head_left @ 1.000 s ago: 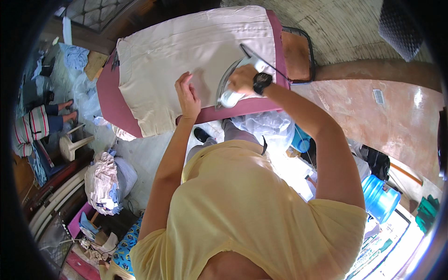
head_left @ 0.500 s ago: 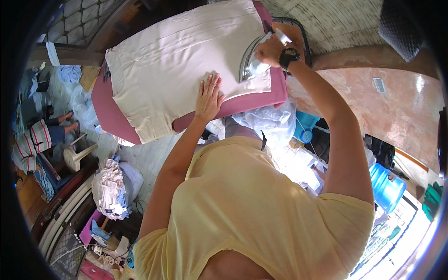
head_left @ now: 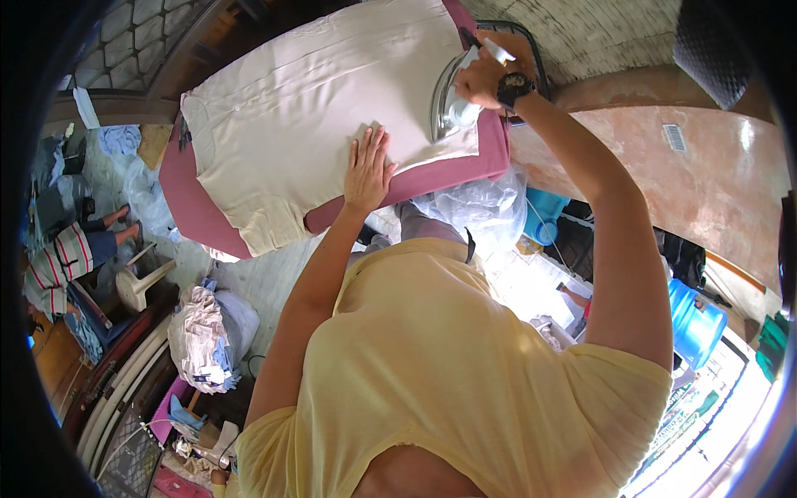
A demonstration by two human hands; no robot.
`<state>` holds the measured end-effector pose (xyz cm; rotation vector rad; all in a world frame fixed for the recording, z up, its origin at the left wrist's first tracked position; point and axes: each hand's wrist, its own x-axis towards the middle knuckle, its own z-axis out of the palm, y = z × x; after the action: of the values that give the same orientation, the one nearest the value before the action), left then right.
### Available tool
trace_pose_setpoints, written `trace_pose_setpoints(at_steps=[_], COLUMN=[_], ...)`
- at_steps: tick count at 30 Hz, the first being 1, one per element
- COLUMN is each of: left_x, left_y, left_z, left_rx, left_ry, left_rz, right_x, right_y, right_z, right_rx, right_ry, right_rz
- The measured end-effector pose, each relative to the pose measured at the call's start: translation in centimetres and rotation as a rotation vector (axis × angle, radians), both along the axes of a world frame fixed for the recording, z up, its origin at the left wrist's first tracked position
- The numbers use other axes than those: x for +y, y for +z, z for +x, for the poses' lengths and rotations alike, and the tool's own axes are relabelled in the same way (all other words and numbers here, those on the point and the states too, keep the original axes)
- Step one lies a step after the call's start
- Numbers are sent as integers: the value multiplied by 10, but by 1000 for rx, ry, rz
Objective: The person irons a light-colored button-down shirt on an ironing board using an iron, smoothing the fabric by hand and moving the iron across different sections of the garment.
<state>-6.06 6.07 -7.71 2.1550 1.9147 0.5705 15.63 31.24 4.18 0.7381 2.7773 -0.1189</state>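
Note:
A cream shirt is spread over an ironing board with a maroon cover. My left hand lies flat on the cloth near the board's close edge, its fingers stretched out. At the board's right end, my right hand is closed round the handle of a white clothes iron. The iron rests on the shirt near its right edge, its tip pointing toward me. A dark watch sits on my right wrist.
Beyond the board's right end is a metal-framed rest. Clear plastic bags hang below its near edge. Bundled clothes lie on the floor at left, near a beige stool. A person is at far left; a blue water jug stands right.
The iron has shifted very slightly in my right hand, its tip now a little to the right. My left hand stays flat in nearly the same place on the shirt.

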Motion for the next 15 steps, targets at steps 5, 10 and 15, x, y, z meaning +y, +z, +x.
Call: trace_pose_setpoints(at_steps=[5, 10, 15], left_x=[1, 1, 1], left_y=[-2, -2, -2], left_z=[0, 0, 2], left_rx=[22, 2, 8], left_ry=[3, 1, 9], left_rz=[-21, -4, -15], right_x=[0, 20, 11], right_y=[-2, -1, 5], right_z=[5, 18, 28], right_rx=[-59, 41, -39], right_ry=[86, 176, 267], right_rz=[3, 40, -29])
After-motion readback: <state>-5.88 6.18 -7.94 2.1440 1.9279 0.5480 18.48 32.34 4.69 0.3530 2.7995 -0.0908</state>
